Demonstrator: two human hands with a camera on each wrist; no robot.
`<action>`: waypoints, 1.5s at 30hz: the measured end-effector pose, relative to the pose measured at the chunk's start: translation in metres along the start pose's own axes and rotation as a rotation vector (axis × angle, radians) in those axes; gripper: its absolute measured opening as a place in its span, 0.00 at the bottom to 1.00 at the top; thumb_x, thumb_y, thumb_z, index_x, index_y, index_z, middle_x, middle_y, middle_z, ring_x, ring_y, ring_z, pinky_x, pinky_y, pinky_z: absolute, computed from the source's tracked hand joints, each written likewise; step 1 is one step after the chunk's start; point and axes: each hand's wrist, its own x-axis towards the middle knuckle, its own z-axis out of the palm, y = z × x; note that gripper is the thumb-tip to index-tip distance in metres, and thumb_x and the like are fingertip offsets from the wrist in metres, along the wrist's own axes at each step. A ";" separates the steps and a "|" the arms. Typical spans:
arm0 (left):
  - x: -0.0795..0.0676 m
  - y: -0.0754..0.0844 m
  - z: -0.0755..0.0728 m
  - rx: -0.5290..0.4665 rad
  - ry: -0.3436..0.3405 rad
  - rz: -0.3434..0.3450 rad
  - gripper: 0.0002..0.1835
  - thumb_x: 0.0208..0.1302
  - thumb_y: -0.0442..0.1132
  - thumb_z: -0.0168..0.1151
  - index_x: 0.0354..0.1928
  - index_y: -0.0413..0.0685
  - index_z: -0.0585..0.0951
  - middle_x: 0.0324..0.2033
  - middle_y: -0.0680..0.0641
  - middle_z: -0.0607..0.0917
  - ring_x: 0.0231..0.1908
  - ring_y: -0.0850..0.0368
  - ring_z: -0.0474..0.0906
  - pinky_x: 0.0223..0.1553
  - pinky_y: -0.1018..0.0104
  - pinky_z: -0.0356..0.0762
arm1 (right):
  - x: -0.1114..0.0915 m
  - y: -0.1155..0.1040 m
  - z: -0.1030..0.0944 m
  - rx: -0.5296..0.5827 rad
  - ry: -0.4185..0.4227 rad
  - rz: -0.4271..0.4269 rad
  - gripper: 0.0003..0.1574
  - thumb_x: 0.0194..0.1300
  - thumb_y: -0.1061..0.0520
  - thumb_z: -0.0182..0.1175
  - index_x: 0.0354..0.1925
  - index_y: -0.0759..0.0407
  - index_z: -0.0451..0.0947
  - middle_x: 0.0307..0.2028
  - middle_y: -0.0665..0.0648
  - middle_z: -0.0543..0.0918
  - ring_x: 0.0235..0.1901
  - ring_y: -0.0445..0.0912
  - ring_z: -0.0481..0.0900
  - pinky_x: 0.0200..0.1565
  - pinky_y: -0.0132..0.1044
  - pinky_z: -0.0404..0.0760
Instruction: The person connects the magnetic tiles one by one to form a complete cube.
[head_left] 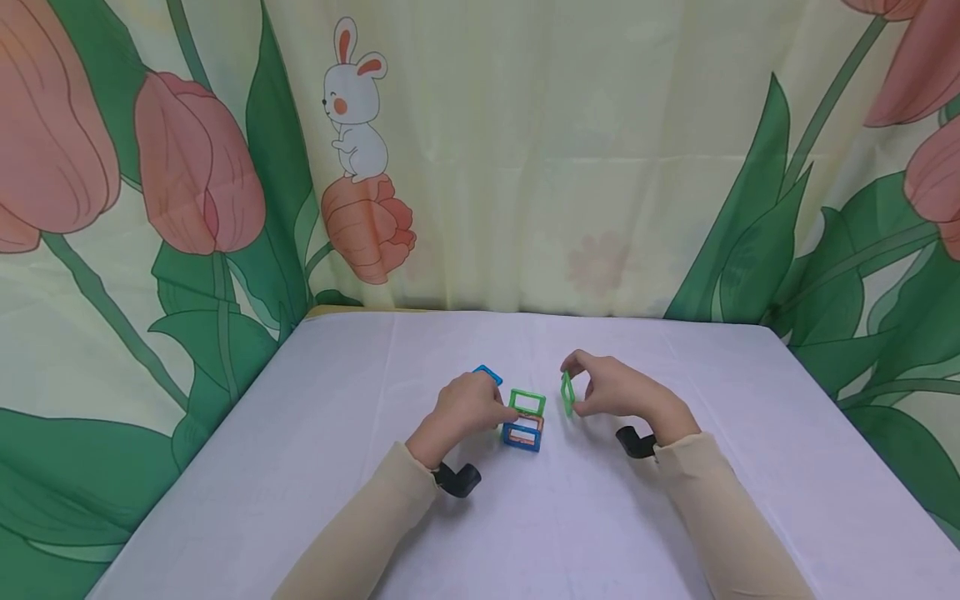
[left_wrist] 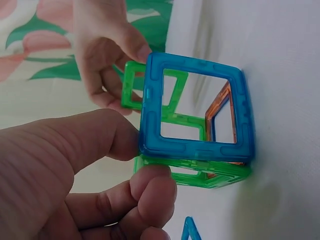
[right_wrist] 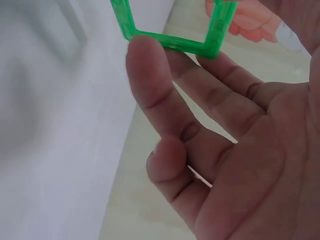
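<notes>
1. Found on white cloth (head_left: 600,517): open-framed box of translucent blue, green, orange plastic (left_wrist: 197,148).
2. Pinched at edge by left hand (head_left: 468,407).
3. Clamped in right hand (head_left: 615,387), right of box, apart: green four-sided plastic frame (right_wrist: 175,43).

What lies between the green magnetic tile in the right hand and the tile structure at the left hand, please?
In the head view, only bare white tablecloth shows between the green tile and the structure.

Glossy plastic frames (left_wrist: 195,148), smooth matt tablecloth (head_left: 570,533)
</notes>
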 end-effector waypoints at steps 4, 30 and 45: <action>0.000 0.000 0.000 -0.032 -0.008 0.010 0.16 0.57 0.53 0.75 0.18 0.53 0.87 0.13 0.56 0.83 0.21 0.61 0.75 0.22 0.67 0.67 | -0.001 -0.005 -0.001 -0.033 -0.013 -0.001 0.35 0.53 0.60 0.70 0.60 0.55 0.73 0.59 0.58 0.82 0.29 0.45 0.78 0.36 0.40 0.77; 0.004 -0.002 0.002 -0.056 -0.015 0.023 0.17 0.58 0.54 0.74 0.19 0.53 0.88 0.15 0.55 0.85 0.22 0.61 0.74 0.21 0.68 0.64 | 0.003 -0.020 0.014 -0.109 -0.122 0.037 0.30 0.54 0.57 0.77 0.52 0.54 0.73 0.51 0.53 0.85 0.36 0.46 0.77 0.42 0.41 0.77; 0.004 -0.003 0.001 -0.078 -0.019 0.035 0.17 0.58 0.53 0.74 0.18 0.52 0.88 0.18 0.52 0.87 0.21 0.61 0.72 0.21 0.68 0.62 | 0.006 -0.026 0.021 -0.062 -0.119 0.023 0.30 0.54 0.55 0.77 0.52 0.55 0.75 0.51 0.53 0.87 0.38 0.45 0.78 0.43 0.41 0.79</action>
